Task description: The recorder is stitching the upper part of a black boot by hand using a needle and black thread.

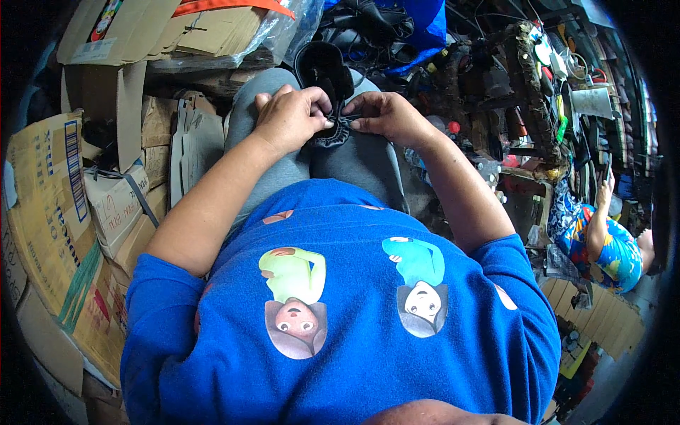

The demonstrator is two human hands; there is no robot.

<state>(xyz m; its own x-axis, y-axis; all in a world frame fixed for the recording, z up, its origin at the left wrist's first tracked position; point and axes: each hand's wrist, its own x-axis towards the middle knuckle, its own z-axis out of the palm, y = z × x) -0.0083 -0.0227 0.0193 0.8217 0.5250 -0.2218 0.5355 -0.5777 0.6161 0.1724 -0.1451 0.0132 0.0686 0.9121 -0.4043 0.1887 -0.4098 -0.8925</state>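
While both forearms reach forward over the lap, the left hand (292, 117) and the right hand (391, 117) face each other just apart, each pinching the near end of a black, hollow piece (338, 85) between thumb and forefinger. That piece rests on the grey trousers (358, 170), running from between the fingertips to beyond them, where its rounded opening faces up; its near edge, just below the fingertips, looks gathered, with pale lines across it. Whether a thread is also gripped is too small to tell.

Nearer the body than the hands spreads a blue shirt (354, 241) with printed cartoon figures. Directly beyond the hands lies a heap of dark material (365, 27), and beyond the right hand hangs a bright blue sheet (429, 32). Well to the left of the left hand stand cardboard boxes (53, 188), with flat cardboard sheets (212, 34) and an orange strip (237, 6) farther ahead. Far to the right of the right hand are a white cup-shaped container (592, 103) and another person (615, 255) in brightly patterned clothing.
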